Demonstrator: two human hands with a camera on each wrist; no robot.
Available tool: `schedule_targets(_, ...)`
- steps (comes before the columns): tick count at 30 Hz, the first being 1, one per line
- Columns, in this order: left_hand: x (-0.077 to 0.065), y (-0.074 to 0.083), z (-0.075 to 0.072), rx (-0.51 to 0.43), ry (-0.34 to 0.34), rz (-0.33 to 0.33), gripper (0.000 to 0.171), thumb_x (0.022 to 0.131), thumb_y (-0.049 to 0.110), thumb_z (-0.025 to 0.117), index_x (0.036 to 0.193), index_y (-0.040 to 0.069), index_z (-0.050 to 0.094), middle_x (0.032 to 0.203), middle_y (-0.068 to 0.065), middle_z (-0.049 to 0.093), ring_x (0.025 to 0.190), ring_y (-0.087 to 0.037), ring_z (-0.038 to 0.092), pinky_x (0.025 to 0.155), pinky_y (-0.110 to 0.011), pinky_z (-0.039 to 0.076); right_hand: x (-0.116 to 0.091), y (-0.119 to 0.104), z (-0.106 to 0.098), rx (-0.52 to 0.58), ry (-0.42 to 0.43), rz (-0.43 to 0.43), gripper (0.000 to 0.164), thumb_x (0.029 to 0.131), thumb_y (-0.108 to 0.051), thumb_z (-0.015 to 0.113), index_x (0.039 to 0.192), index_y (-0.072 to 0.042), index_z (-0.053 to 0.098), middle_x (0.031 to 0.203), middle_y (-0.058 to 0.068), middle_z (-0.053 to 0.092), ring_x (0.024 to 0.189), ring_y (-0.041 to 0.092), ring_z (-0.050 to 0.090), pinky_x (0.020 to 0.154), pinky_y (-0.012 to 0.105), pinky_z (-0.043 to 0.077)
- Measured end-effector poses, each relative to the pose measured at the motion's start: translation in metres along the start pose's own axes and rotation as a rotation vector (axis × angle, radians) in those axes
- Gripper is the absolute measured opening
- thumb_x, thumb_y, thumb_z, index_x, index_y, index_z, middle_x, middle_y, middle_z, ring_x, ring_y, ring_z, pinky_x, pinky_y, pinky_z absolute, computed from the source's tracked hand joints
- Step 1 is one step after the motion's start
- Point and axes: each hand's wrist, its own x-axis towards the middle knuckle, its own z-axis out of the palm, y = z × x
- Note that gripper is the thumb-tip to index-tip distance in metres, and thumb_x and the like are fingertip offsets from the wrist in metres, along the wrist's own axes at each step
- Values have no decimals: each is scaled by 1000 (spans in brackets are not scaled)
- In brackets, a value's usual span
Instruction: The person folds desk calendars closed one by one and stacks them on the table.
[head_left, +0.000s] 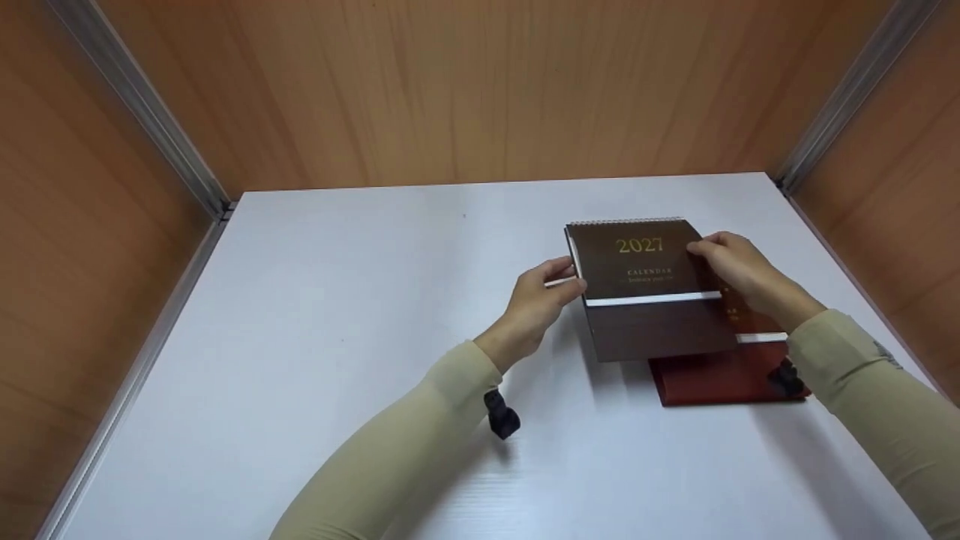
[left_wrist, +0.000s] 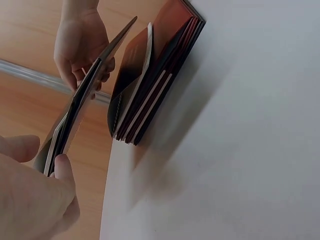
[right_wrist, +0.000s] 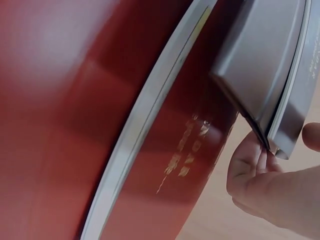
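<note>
A dark brown desk calendar (head_left: pixel 643 259) with a spiral top, gold "2027" and "CALENDAR" lettering and a white strip is held up between both hands. My left hand (head_left: pixel 536 304) grips its left edge. My right hand (head_left: pixel 739 266) pinches the right edge, thumb on the cover. Seen edge-on in the left wrist view, the brown calendar (left_wrist: pixel 92 77) is raised off the table, beside a stack. On top of that stack lies a red calendar (head_left: pixel 720 371), partly covered by the brown one and the right arm in the head view.
The stack (left_wrist: pixel 150 92) has several dark and red calendars, with their page edges showing. It stands on the right side of a white table (head_left: pixel 337 322). A wooden panel (head_left: pixel 450 97) rises behind, and metal posts (head_left: pixel 142 97) stand at the corners.
</note>
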Motion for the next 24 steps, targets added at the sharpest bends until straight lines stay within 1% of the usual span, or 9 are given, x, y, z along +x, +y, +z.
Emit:
schedule_targets(5, -1, -5, 15, -26, -23, 7, 59, 99, 7, 70, 155, 0, 51, 136, -7, 63, 124, -18, 65, 113, -35, 50, -2, 11, -8, -48, 10, 2, 73, 110, -55, 37, 147, 8, 41, 135, 23, 52, 123, 35, 50, 107, 49, 42)
schedule_targets(8, -1, -8, 22, -49, -39, 5, 62, 98, 6, 71, 156, 0, 49, 137, -7, 62, 125, -19, 64, 112, -35, 51, -4, 16, -13, -70, -2, 7, 78, 110, -56, 35, 152, 10, 36, 141, 28, 47, 129, 41, 47, 111, 56, 39)
schedule_targets(11, -1, -11, 29, -75, -53, 0, 65, 97, 5, 72, 157, 0, 47, 137, -6, 61, 127, -19, 62, 111, -35, 51, -7, 22, -18, -91, -5, 12, 81, 110, -57, 33, 153, 12, 33, 146, 31, 43, 133, 46, 44, 113, 60, 38)
schedule_targets(13, -1, -12, 34, -97, -62, 0, 66, 97, 4, 72, 158, -1, 46, 137, -7, 61, 128, -19, 61, 111, -34, 52, -8, 26, -20, -112, 3, 13, 81, 110, -56, 33, 152, 13, 33, 146, 32, 43, 133, 47, 44, 112, 60, 38)
schedule_targets(18, 0, -17, 46, -153, -71, 9, 69, 95, 1, 71, 159, -3, 44, 139, -8, 61, 129, -20, 60, 110, -31, 52, -11, 33, -25, -148, 27, 9, 80, 110, -56, 33, 148, 15, 36, 141, 33, 45, 128, 46, 46, 106, 57, 41)
schedule_targets(24, 1, -24, 57, -160, -72, 4, 69, 95, -1, 72, 159, 1, 45, 144, -7, 61, 137, -24, 58, 111, -33, 52, -13, 41, -31, -181, 36, 18, 82, 110, -57, 32, 149, 16, 33, 143, 36, 44, 128, 48, 46, 104, 58, 43)
